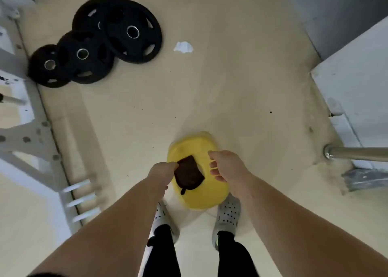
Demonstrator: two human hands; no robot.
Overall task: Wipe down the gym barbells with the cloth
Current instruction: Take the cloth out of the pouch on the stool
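Pinching a corner of the dark brown cloth, the left hand holds it over the yellow basin at six o'clock, likely so drips fall inside. The right hand hovers loose-fingered and empty by the basin's right rim. A steel barbell end juts in at three o'clock, unwiped, with open floor between. Black weight plates crowd ten o'clock beside the rack frame.

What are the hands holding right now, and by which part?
The left hand pinches the dark cloth by one corner; the right hand holds nothing.
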